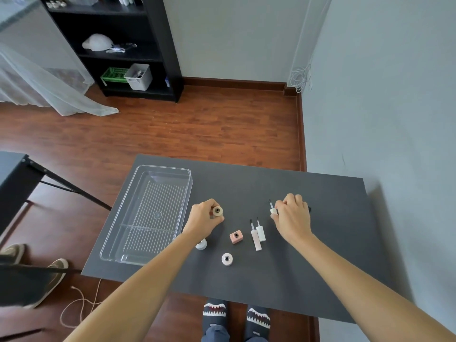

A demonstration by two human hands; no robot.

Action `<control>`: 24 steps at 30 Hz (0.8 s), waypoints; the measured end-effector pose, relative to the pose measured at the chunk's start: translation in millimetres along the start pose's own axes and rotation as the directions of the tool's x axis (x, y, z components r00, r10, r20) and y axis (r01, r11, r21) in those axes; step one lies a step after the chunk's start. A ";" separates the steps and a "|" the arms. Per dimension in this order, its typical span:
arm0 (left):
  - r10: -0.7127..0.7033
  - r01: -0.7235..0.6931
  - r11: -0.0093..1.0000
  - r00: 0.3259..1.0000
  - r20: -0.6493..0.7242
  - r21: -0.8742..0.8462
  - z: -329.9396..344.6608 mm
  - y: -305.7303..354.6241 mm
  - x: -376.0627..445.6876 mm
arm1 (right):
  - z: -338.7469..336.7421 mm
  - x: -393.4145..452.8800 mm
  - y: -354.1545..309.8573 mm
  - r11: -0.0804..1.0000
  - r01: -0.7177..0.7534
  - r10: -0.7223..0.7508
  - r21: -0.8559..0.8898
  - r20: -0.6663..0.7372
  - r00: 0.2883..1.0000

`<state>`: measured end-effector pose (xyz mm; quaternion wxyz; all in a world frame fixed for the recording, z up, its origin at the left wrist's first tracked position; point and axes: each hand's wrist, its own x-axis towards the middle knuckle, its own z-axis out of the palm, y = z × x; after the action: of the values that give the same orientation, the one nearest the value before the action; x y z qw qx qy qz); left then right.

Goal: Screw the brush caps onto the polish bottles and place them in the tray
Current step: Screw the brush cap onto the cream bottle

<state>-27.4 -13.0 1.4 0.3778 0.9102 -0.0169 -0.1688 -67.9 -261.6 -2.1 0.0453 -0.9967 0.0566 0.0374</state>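
Four uncapped polish bottles are on the dark grey worktop. The left hand grasps the beige bottle, a round body with a dark open neck. A pink square bottle stands near the centre. A pale pink round bottle stands nearer the front edge. A pale blue-grey bottle is partly hidden behind the left forearm.

Three brush caps are visible. The right hand pinches one white brush cap, bristles pointing away from the person. A pink brush cap and a second white cap lie touching, side by side, between the pink square bottle and the right hand.

One clear plastic tray with a ribbed floor sits at the worktop's left side.
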 end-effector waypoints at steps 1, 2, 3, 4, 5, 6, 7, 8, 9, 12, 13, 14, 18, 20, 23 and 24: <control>-0.002 0.002 1.000 1.000 -0.004 -0.010 0.2 0.7 -0.7 | 4.6 2.9 -1.3 0.998 -0.017 0.019 -0.056 0.035 0.999; -0.003 0.003 1.000 1.000 -0.008 -0.017 0.5 1.2 -1.8 | 8.4 5.3 -2.4 0.995 -0.028 0.034 -0.097 0.059 0.998; -0.005 0.004 1.000 1.000 -0.011 -0.026 0.9 1.6 -2.8 | 11.8 7.4 -3.5 0.992 -0.037 0.046 -0.124 0.071 0.996; -0.007 0.006 0.999 1.000 -0.014 -0.036 1.1 1.5 -3.7 | 14.8 9.4 -4.6 0.989 -0.044 0.055 -0.140 0.075 0.996; -0.007 0.007 0.999 1.000 -0.018 -0.043 1.1 1.4 -4.5 | 17.3 11.0 -5.6 0.987 -0.049 0.062 -0.155 0.079 0.995; -0.007 0.006 0.999 1.000 -0.022 -0.048 0.9 1.4 -5.2 | 19.0 12.0 -6.5 0.985 -0.055 0.070 -0.167 0.086 0.994; -0.006 0.005 0.999 1.000 -0.026 -0.053 0.5 1.5 -5.5 | 20.4 13.0 -7.2 0.983 -0.058 0.076 -0.177 0.094 0.993; -0.007 0.005 0.998 1.000 -0.030 -0.059 -0.3 1.7 -5.8 | 21.4 13.9 -7.6 0.981 -0.060 0.080 -0.184 0.104 0.991; -0.008 0.006 0.998 0.999 -0.033 -0.063 -1.4 2.3 -6.0 | 21.8 14.4 -8.1 0.980 -0.061 0.084 -0.189 0.114 0.990; -0.007 0.003 0.998 0.999 -0.049 -0.067 -6.1 5.3 -7.1 | 19.5 14.8 -10.7 0.980 -0.079 0.102 -0.180 0.126 0.987; -0.004 0.000 0.997 0.999 -0.053 -0.072 -8.1 7.2 -7.4 | 17.1 15.5 -11.8 0.982 -0.091 0.111 -0.165 0.119 0.987; 0.000 -0.004 0.997 0.998 -0.057 -0.079 -10.5 9.7 -7.7 | 13.2 16.3 -13.0 0.985 -0.103 0.119 -0.141 0.108 0.987; 0.018 -0.028 0.993 0.996 -0.090 -0.112 -24.1 26.5 -7.4 | -19.4 23.2 -18.8 0.991 -0.103 0.098 0.084 0.059 0.993; 0.038 -0.053 0.990 0.993 -0.113 -0.129 -33.0 39.0 -6.2 | -41.8 26.8 -20.4 0.955 -0.091 0.081 0.284 0.047 0.996; 0.075 -0.100 0.980 0.986 -0.146 -0.170 -48.3 61.7 -3.3 | -76.5 32.2 -18.7 0.828 -0.105 0.100 0.551 0.040 0.994; 0.089 -0.117 0.976 0.984 -0.154 -0.182 -53.7 70.3 -2.7 | -88.8 33.5 -18.1 0.804 -0.080 0.089 0.590 0.013 0.996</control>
<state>-5.9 -26.1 86.3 0.4716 0.8776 -0.0203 -0.0834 -26.4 -255.8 85.0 0.3500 -0.9302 0.1101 0.0124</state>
